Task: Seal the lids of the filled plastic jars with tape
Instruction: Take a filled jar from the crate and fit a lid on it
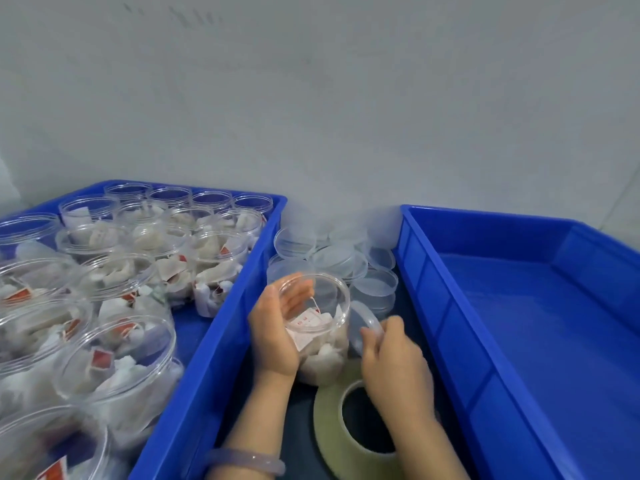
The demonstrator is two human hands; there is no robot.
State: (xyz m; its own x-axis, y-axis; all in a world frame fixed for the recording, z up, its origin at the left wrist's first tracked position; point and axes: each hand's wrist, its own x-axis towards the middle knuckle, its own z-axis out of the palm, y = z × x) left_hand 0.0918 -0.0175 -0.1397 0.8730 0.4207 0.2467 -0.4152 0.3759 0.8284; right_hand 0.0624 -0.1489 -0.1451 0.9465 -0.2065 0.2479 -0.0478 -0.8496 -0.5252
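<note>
Now: lid held beside an open filled jar

Left hand (273, 337) curls round a clear plastic jar (325, 362), palm against its side and fingers behind the rim. The jar is tilted, mouth open, packed with tea bags, and sits above the dark tabletop (301, 445) between two blue trays. Right hand (394, 358) pinches a clear lid (363, 320) on edge, just right of the jar's mouth and not yet on it. A tape roll (329, 427) lies flat on the tabletop just below the jar, under the right wrist. Loose clear lids (341, 259) are heaped behind the jar. The left tray (207, 368) holds many filled, uncapped jars (117, 358). The right tray (450, 341) stands alongside. A pale bracelet (246, 460) circles the left wrist.
</note>
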